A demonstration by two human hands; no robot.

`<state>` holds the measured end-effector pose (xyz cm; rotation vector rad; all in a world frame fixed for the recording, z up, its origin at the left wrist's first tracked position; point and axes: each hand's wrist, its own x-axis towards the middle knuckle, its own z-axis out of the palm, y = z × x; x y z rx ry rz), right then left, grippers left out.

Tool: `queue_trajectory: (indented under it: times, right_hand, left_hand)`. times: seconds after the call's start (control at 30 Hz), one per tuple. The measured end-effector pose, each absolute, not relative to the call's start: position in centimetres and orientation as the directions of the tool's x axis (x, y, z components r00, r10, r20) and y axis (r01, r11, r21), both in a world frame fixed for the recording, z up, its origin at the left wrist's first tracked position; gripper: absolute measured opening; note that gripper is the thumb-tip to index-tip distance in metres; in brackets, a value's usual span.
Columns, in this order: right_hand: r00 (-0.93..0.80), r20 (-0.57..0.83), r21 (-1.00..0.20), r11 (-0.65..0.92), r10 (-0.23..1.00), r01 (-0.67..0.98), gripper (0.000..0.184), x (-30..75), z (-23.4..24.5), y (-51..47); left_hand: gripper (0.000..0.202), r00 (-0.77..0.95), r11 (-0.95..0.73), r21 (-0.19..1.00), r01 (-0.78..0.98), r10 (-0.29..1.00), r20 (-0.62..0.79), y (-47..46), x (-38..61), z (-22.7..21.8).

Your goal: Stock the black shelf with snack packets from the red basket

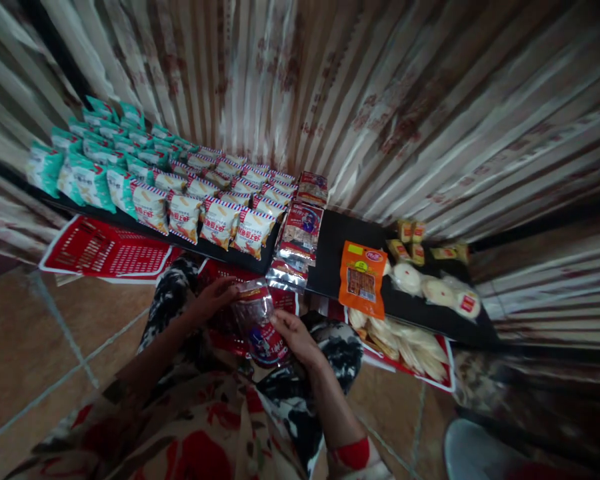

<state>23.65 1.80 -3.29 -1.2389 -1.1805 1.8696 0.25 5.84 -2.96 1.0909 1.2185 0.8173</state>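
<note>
A shiny snack packet (261, 325), clear and silvery at the top and dark purple-red lower down, is over my lap. My right hand (297, 337) grips its right edge, with the thumb on the front. My left hand (216, 295) holds the upper left edge; its fingertips are partly lost in the dim light. Just beyond, similar packets (300, 230) lie in an overlapping row on the black shelf (330, 257). Nearest on their left are white snack bags (220, 223) with striped tops, standing in several rows.
Teal snack bags (93, 180) fill the shelf's left end. To the right lie an orange packet (363, 279), round wrapped cakes (439, 291) and small yellow packs (405, 240). Red baskets (107, 248) sit below; one (450, 373) holds pale packets. A pleated curtain (260, 80) hangs behind.
</note>
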Motion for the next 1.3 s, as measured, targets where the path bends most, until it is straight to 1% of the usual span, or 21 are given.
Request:
queue_trajectory:
  times: [0.1,0.17,0.2,0.27,0.33,0.4,0.47,0.53,0.6,0.7,0.77,0.83,0.9,0.97,1.03,1.1,1.2,1.3]
  right_hand:
    - [-0.338,-0.373,-0.880,-0.445,0.864,-0.167,0.034,23.6,-1.9,1.2]
    - [-0.302,-0.363,-0.863,-0.440,0.882,-0.247,0.033,23.2,-1.2,1.0]
    - [-0.284,-0.356,-0.857,-0.432,0.890,-0.280,0.032,23.1,-0.9,1.0]
    - [-0.246,-0.346,-0.847,-0.414,0.906,-0.333,0.031,22.8,-0.3,1.0]
    - [-0.204,-0.342,-0.838,-0.396,0.917,-0.375,0.030,22.7,0.1,1.1]
    - [-0.173,-0.346,-0.831,-0.387,0.922,-0.400,0.029,22.9,0.5,1.0]
    - [-0.171,-0.341,-0.831,-0.381,0.924,-0.406,0.031,23.1,0.9,0.9]
    - [-0.174,-0.313,-0.844,-0.358,0.934,-0.400,0.034,23.3,1.3,0.8]
    - [-0.126,-0.279,-0.869,-0.306,0.952,-0.388,0.038,23.5,1.5,0.7]
    - [0.064,-0.267,-0.894,-0.222,0.961,-0.390,0.040,24.0,1.5,0.8]
    - [0.199,-0.287,-0.889,-0.182,0.937,-0.421,0.039,24.4,1.4,0.9]
    - [0.276,-0.310,-0.874,-0.158,0.910,-0.459,0.037,24.9,1.6,0.9]
    - [0.255,-0.336,-0.854,-0.179,0.907,-0.488,0.036,25.2,2.2,0.6]
    - [0.156,-0.379,-0.827,-0.258,0.912,-0.500,0.038,25.1,3.2,0.2]
    - [0.055,-0.413,-0.805,-0.335,0.909,-0.490,0.046,24.7,4.4,-0.4]
    - [-0.008,-0.415,-0.798,-0.367,0.910,-0.478,0.053,24.4,5.3,-0.8]
    - [-0.013,-0.380,-0.813,-0.341,0.925,-0.473,0.051,24.1,5.8,-1.0]
    - [0.065,-0.367,-0.838,-0.299,0.928,-0.455,0.045,24.2,5.4,-1.0]
  left_hand:
    - [0.052,0.407,0.393,0.909,-0.138,0.859,-0.310,4.6,1.0,-1.0]
    - [0.049,0.504,0.455,0.865,-0.210,0.809,-0.303,3.9,1.7,0.3]
    - [0.049,0.524,0.475,0.853,-0.217,0.794,-0.309,3.6,2.1,0.9]
    - [0.047,0.505,0.473,0.860,-0.189,0.798,-0.328,3.2,2.9,2.0]
    - [0.042,0.433,0.441,0.884,-0.154,0.834,-0.341,3.1,3.7,2.7]
    - [0.039,0.368,0.411,0.897,-0.163,0.869,-0.331,3.1,4.2,3.2]
    - [0.041,0.325,0.375,0.909,-0.183,0.895,-0.304,3.3,4.6,3.3]
    - [0.044,0.277,0.326,0.930,-0.172,0.922,-0.272,3.6,4.9,3.5]
    - [0.045,0.218,0.276,0.952,-0.133,0.945,-0.244,3.8,5.2,3.8]
    - [0.042,0.178,0.209,0.974,-0.089,0.965,-0.191,4.0,5.6,5.0]
    - [0.037,0.191,0.102,0.991,-0.089,0.978,-0.084,4.0,5.9,6.0]
    - [0.033,0.212,-0.054,0.992,-0.114,0.974,0.077,4.0,6.0,6.9]
    - [0.031,0.234,-0.195,0.973,-0.121,0.947,0.219,4.1,6.1,7.3]
    - [0.030,0.273,-0.295,0.952,-0.084,0.912,0.307,4.1,6.2,7.3]
    - [0.027,0.301,-0.403,0.915,-0.018,0.871,0.389,4.1,6.3,7.0]
    - [0.020,0.323,-0.501,0.864,0.049,0.827,0.461,4.2,6.4,6.6]
    - [0.016,0.370,-0.559,0.821,0.112,0.790,0.488,4.3,6.7,6.2]
    - [0.021,0.418,-0.567,0.810,0.151,0.779,0.467,4.5,7.0,6.0]
